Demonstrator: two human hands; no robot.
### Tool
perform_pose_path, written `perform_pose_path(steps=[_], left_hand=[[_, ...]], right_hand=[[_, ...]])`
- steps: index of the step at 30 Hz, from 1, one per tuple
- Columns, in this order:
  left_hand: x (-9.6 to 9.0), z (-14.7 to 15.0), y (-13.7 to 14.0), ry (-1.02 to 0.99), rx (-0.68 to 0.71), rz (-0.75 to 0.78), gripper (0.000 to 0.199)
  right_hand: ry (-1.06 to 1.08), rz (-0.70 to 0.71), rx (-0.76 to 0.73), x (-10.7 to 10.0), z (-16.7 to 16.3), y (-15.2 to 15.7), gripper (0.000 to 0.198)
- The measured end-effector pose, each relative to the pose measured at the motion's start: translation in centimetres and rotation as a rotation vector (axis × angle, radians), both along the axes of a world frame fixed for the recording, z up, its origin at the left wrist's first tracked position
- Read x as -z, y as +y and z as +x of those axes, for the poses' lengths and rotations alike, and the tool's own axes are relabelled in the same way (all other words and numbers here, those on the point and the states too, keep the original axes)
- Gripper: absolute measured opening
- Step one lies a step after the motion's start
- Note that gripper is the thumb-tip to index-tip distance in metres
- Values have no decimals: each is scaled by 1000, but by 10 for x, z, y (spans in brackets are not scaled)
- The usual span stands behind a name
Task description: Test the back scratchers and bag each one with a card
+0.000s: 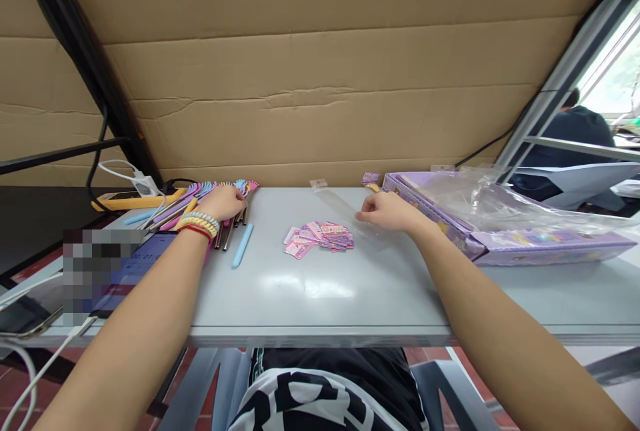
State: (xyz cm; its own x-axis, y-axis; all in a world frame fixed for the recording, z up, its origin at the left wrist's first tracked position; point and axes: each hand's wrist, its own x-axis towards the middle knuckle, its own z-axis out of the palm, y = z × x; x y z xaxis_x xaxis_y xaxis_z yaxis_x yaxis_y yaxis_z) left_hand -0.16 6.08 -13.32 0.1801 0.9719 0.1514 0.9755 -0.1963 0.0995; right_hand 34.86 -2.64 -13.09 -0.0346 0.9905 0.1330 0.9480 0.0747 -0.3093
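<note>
On the left of the table, my left hand [225, 203] reaches into a bunch of slim sticks [231, 227] with coloured ends and metallic shafts; its fingers are curled, and what they hold is hidden. A light blue stick [243, 246] lies by itself beside the bunch. My right hand [386, 211] has thumb and fingers pinched together at a narrow clear plastic sleeve [337, 203], which stretches flat towards the back edge. Between both hands lies a fanned stack of small pink and purple printed cards [320, 237].
A purple printed box [535, 247] with crumpled clear plastic [475, 197] on it occupies the right side. Left are a phone [137, 267], cables and a yellow device [125, 201]. Cardboard [320, 84] walls the back. Another person [575, 134] sits beyond the right frame.
</note>
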Motion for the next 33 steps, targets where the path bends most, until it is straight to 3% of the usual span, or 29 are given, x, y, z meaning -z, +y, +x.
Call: perform_pose_path(steps=[9, 20, 23, 26, 31, 33], left_hand=[[4, 23, -15, 77, -198, -6, 31], [1, 35, -21, 46, -160, 60, 27], [2, 40, -23, -34, -34, 116, 25], [3, 50, -29, -129, 195, 173, 25], [2, 69, -48, -196, 478, 220, 22], [1, 75, -55, -182, 543, 216, 21]], right_hand=[[66, 0, -140, 7, -11, 1, 16], [100, 49, -167, 7, -13, -1, 16], [116, 88, -185, 8, -13, 0, 17], [158, 132, -208, 9, -14, -2, 22], [280, 201, -334, 9, -19, -7, 78], [304, 175, -382, 10, -21, -8, 87]])
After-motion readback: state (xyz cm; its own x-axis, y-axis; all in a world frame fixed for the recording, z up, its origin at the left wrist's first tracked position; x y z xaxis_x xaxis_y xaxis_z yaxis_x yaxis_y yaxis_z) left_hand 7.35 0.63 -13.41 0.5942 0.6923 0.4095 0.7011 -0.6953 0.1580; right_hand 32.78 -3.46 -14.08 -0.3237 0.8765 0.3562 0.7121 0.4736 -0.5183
